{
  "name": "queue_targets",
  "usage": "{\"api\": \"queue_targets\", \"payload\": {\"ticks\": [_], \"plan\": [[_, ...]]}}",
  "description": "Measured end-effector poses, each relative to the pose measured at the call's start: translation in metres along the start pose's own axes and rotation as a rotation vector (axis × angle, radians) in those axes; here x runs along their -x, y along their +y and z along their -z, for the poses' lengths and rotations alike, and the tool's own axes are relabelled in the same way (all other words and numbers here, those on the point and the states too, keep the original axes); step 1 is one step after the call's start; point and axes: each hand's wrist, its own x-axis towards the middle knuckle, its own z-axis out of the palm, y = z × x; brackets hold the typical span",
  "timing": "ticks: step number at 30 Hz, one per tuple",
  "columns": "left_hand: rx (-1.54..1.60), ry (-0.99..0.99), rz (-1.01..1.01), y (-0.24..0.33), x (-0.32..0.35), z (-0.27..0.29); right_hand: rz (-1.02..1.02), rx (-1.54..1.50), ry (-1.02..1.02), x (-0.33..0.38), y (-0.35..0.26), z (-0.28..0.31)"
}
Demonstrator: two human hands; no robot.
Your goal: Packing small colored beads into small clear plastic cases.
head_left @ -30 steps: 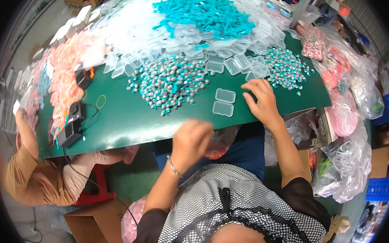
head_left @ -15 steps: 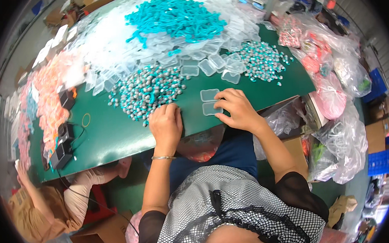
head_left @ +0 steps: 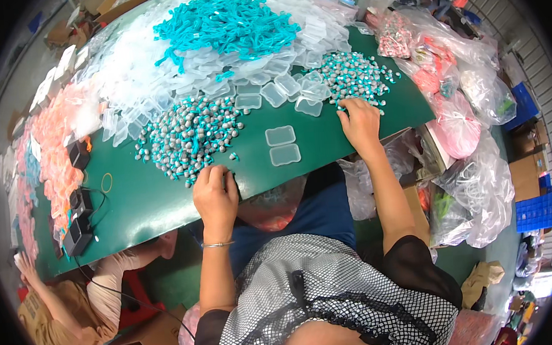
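Observation:
My left hand (head_left: 215,198) rests at the table's front with its fingers curled in, just below a large pile of small teal-and-grey pieces (head_left: 191,133), perhaps earplugs. Whatever those fingers hold is hidden. One loose teal-and-grey piece (head_left: 234,156) lies just beyond its knuckles. My right hand (head_left: 360,126) reaches to the near edge of a smaller pile of the same pieces (head_left: 353,76), fingers bent down and drawn together; their tips are partly hidden. Between my hands, an open clear plastic case (head_left: 285,154) lies flat, its two halves one behind the other.
Clear plastic cases (head_left: 247,101) heap across the back, under a mound of teal cords (head_left: 229,27). Orange pieces (head_left: 60,154) and black boxes (head_left: 78,238) line the left side. A co-worker (head_left: 64,318) sits at lower left. Filled plastic bags (head_left: 460,129) crowd the right.
My right hand has left the clear case and moved right to the smaller pile. My left hand stays curled near the larger pile. The view has shifted slightly.

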Motion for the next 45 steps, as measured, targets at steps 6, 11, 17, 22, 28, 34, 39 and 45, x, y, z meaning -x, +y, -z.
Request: {"api": "queue_targets", "payload": {"ticks": [6, 11, 17, 22, 28, 34, 39, 45], "plan": [[0.035, -0.027, 0.014, 0.003, 0.002, -0.003, -0.079, -0.143, -0.124, 0.007, -0.007, 0.005], [0.145, -0.077, 0.080, 0.014, -0.001, -0.001, 0.044, -0.205, -0.232, 0.009, -0.013, 0.021], [0.423, -0.174, -0.016, 0.034, -0.019, -0.024, -0.022, -0.285, -0.348, -0.001, -0.009, 0.029], [0.350, -0.135, -0.164, 0.041, -0.026, -0.045, -0.068, -0.699, -0.296, 0.013, -0.061, 0.037], [0.313, -0.145, -0.123, 0.042, -0.024, -0.050, 0.055, -0.589, -0.230, 0.032, -0.104, 0.022], [0.216, -0.161, -0.133, 0.046, -0.018, -0.047, 0.126, -0.456, -0.163, 0.033, -0.110, 0.016], [0.185, -0.198, -0.159, 0.047, -0.018, -0.037, 0.140, -0.575, -0.246, 0.024, -0.105, 0.017], [0.096, -0.243, -0.202, 0.047, -0.023, -0.033, 0.132, -0.615, -0.144, -0.049, -0.105, 0.006]]}}
